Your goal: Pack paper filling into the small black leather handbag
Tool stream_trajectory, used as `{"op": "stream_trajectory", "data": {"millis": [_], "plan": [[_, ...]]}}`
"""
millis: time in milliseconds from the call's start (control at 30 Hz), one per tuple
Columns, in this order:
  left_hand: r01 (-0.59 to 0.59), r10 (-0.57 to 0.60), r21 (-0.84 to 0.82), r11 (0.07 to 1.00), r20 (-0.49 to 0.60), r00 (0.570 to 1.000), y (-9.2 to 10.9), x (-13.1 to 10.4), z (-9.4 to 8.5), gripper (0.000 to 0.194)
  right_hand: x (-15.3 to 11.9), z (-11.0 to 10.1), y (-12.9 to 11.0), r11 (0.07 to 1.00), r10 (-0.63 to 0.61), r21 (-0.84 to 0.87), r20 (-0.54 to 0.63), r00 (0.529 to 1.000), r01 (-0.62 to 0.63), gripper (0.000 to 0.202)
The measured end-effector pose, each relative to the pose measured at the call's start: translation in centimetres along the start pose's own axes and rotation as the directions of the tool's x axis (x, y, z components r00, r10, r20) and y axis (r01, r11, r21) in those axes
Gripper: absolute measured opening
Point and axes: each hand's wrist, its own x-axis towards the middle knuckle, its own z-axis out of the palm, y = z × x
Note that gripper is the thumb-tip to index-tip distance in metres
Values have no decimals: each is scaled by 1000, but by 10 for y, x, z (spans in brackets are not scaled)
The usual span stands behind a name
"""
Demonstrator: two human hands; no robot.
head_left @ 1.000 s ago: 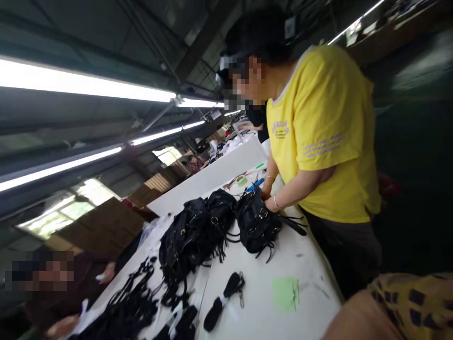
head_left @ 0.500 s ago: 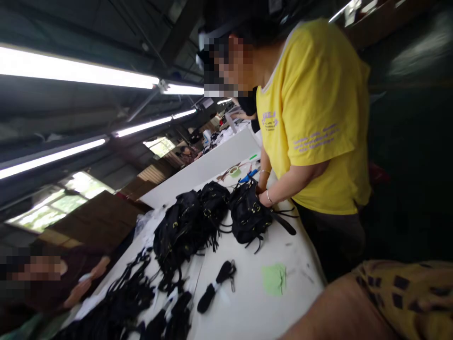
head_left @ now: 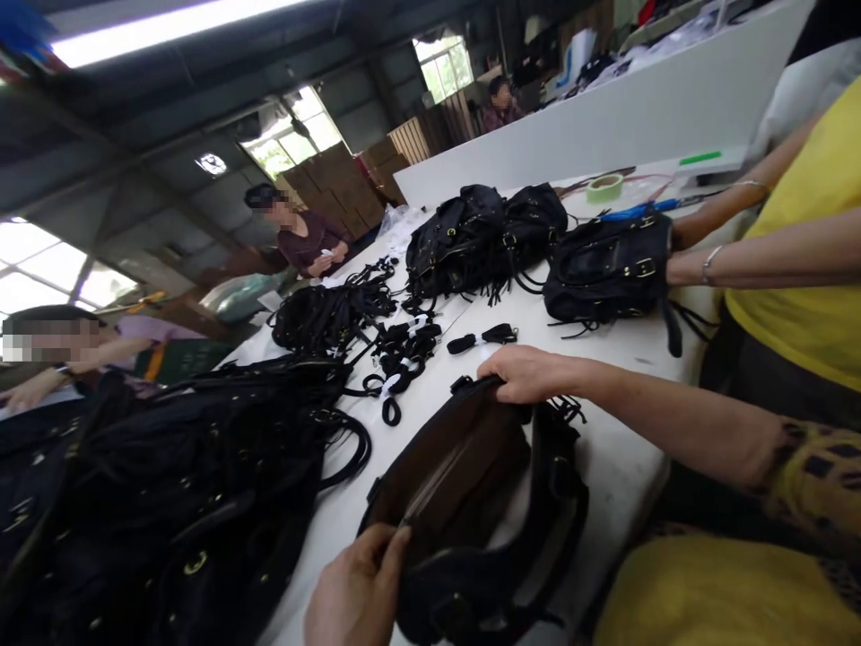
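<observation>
A black bag lies on the white table in front of me, its mouth spread wide. Brown lining and a zipper line show inside. My left hand pinches the bag's near left edge, close to the end of the zipper. At the far rim, my right hand has its fingers closed over the edge. Just beyond that hand lies a bundled black strap with a white wrap.
Black bags are heaped at the left. More bags and strap bundles lie farther back. At the right, a person in yellow has both hands at another bag. Tape sits behind it.
The view has swung left and down to the table. Both my hands and the open bag between them now show; before, only part of my right arm was visible.
</observation>
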Motion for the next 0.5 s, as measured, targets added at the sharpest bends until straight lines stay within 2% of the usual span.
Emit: {"op": "stream_trajectory", "data": {"millis": [100, 167, 267, 367, 433, 500], "plan": [[-88, 65, -262, 961, -92, 994, -2, 1, 9, 37, 0, 6, -5, 998, 8, -57, -37, 999, -10, 13], [-112, 79, -307, 945, -118, 990, -5, -1, 13, 41, -1, 8, -10, 994, 23, -102, -50, 998, -28, 14], [-97, 78, -143, 985, -130, 988, -10, -5, 14, 39, 1, 7, -16, 985, 79, -152, -39, 996, -84, 21], [-52, 56, 42, 998, -115, 992, -15, -8, 9, 37, 9, 3, -19, 984, 158, -86, 18, 987, -156, 14], [-6, 15, 76, 997, -115, 993, -19, -9, 7, 38, 13, 3, -18, 985, 171, -41, 36, 985, -170, 11], [43, -34, 65, 997, -134, 990, -22, -12, 7, 35, 13, 6, -17, 989, 132, -75, 30, 991, -130, 8]]}}
